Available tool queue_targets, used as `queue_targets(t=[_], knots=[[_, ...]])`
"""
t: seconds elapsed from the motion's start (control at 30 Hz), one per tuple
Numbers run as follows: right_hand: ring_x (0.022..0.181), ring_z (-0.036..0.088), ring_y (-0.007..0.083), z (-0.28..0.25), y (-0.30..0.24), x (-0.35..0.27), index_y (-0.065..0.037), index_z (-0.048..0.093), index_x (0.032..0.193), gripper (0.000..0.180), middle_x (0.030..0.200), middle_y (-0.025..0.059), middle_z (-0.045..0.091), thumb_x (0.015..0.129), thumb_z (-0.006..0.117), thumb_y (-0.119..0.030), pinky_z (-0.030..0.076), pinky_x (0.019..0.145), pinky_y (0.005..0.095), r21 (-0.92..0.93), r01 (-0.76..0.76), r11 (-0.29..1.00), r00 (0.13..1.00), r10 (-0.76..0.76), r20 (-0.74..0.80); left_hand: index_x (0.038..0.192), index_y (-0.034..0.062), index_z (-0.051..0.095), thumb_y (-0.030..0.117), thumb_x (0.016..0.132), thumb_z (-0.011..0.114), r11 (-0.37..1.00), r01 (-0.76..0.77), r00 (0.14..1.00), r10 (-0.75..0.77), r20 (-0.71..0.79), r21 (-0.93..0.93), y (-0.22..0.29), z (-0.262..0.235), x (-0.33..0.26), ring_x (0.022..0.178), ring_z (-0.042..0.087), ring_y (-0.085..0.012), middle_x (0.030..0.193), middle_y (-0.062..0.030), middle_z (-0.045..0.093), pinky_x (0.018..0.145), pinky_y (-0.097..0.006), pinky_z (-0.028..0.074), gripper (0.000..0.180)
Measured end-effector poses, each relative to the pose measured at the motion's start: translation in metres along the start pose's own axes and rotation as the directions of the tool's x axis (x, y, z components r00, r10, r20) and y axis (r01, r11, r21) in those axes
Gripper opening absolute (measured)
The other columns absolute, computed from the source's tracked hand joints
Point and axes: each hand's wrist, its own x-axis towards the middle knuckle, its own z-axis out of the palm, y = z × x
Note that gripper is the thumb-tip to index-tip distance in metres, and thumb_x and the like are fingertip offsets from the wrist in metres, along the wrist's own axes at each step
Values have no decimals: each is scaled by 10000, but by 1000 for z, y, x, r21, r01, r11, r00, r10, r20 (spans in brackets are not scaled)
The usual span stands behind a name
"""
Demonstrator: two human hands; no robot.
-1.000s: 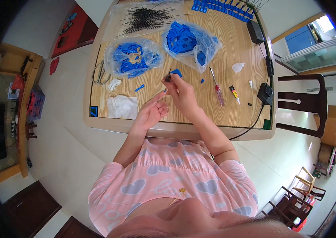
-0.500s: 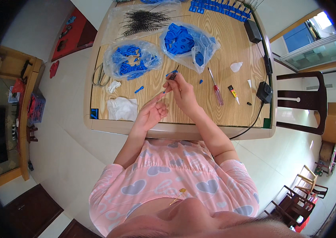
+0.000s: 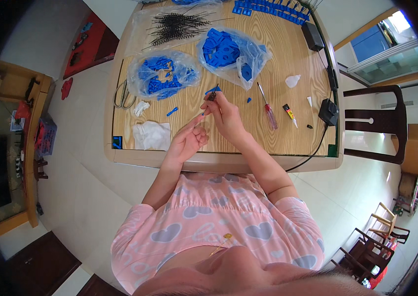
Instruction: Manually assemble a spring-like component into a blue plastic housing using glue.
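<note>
Above the table's near edge my hands meet at the fingertips. My right hand (image 3: 226,116) is closed on a dark coiled wire spring (image 3: 212,95) with a blue plastic piece (image 3: 213,91) at its far side. Curled fingers and a raised forefinger show on my left hand (image 3: 189,138), its fingertip touching my right fingers. A tiny bluish tip shows where they meet; whose grip it is in is hard to make out. Beyond lie an opened clear bag of small blue parts (image 3: 157,93) and a bag of larger blue plates (image 3: 221,49).
Around my hands lie a small blue part (image 3: 172,111), white tissue (image 3: 152,135), scissors (image 3: 123,96), a screwdriver (image 3: 270,117) and a glue tube (image 3: 290,114). Black coiled wires (image 3: 177,25) are heaped at the back left, blue assemblies (image 3: 273,11) lined up at the back right. A black cable (image 3: 312,155) crosses the right edge.
My hands stay nearly in place, with the spring still in my right fingers. The spring and the blue piece have tilted slightly. The whole view has shifted a little.
</note>
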Motion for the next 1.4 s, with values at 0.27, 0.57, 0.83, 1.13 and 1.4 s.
queue_targets(t=[0.27, 0.57, 0.83, 1.13, 1.4], knots=[[818, 657, 339, 1, 1, -1, -8, 470, 1027, 119, 849, 176, 647, 921, 499, -53, 504, 652, 362, -3, 2, 1000, 1000, -2, 18, 1367, 85, 428, 241, 952, 471, 1000, -3, 1000, 3, -20, 10, 0, 0, 0, 812, 492, -164, 945, -69, 596, 762, -311, 378, 446], [812, 658, 338, 1, -2, 1, -3, 476, 1040, 131, 856, 180, 644, 922, 503, -53, 504, 652, 361, -4, 4, 1000, 1000, -4, 25, 1364, 89, 431, 241, 957, 466, 1000, -1, 999, 2, -37, 17, 0, 3, -1, 813, 491, -161, 936, -65, 593, 757, -310, 381, 436], [793, 662, 304, 2, -3, 1, 0, 481, 1020, 109, 838, 173, 636, 924, 502, -47, 502, 645, 343, 19, 22, 1000, 1000, -22, 14, 1368, 91, 427, 237, 948, 477, 1000, -5, 1000, 5, -19, 19, 0, 1, -1, 815, 493, -163, 943, -69, 592, 761, -315, 381, 448], [776, 658, 302, 1, -3, 1, -4, 480, 994, 86, 825, 167, 633, 925, 501, -51, 503, 638, 343, 26, 16, 1000, 1000, -17, 7, 1380, 87, 410, 241, 947, 477, 1000, 1, 1000, -1, -19, 6, 0, 0, 0, 814, 500, -173, 942, -78, 590, 767, -319, 385, 464], [785, 660, 311, 1, -2, 2, -8, 478, 1002, 94, 830, 168, 639, 925, 500, -56, 507, 641, 354, 15, 7, 1000, 1000, -7, 9, 1381, 91, 412, 241, 945, 480, 1000, 2, 1000, -2, -26, -2, -1, -3, -1, 820, 498, -173, 942, -83, 587, 773, -318, 387, 466]])
